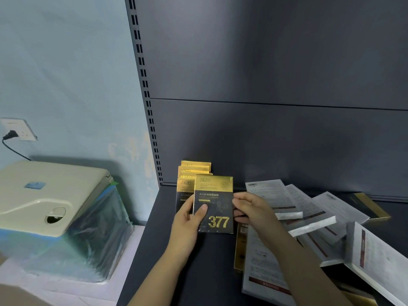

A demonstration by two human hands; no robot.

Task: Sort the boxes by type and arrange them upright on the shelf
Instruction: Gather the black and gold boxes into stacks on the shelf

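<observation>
Upright black-gold boxes (194, 173): five, four in a row at 11 o'clock of the one held box (217, 208). White boxes (265, 272) lying from 3 to 5 o'clock: at least six, too overlapped for a sure count. Gold-sided boxes (373, 208) among them: three show. Two hands: left hand (189, 219), right hand (249, 208).

Both bare forearms reach in from below and angle toward each other. The left hand (187, 219) grips the black-and-gold box (215, 208) at its lower left edge, with the thumb laid across the front and the fingers tucked behind. The right hand (250, 208) meets the box's right edge, fingertips curled onto it, knuckles facing up.
</observation>
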